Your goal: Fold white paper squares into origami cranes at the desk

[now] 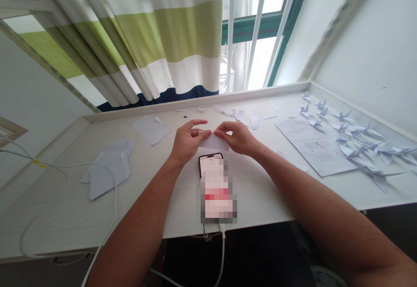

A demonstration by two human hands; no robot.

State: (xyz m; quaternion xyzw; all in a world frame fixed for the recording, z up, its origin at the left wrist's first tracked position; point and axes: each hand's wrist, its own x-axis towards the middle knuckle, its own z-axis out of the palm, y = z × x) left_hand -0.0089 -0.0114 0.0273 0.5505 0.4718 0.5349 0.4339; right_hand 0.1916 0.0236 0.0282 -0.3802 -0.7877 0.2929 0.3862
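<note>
A small folded piece of white paper (213, 142) is held up between both hands, just beyond the phone. My left hand (189, 141) pinches its upper left part between thumb and fingers, with the index finger stretched out above. My right hand (237, 137) grips the upper edge with thumb and index finger, close to the left thumb tip. Below the paper lies a phone (211, 165), screen up and partly blurred out, with a white cable (223, 230) at its lower end.
Several folded paper cranes (355, 150) stand at the right beside a printed sheet (317, 148). On the left are a stack of white paper (110, 169) and loose sheets (151, 129). A white cable (114, 191) crosses the desk's left side. Paper scraps (254, 122) lie behind my hands.
</note>
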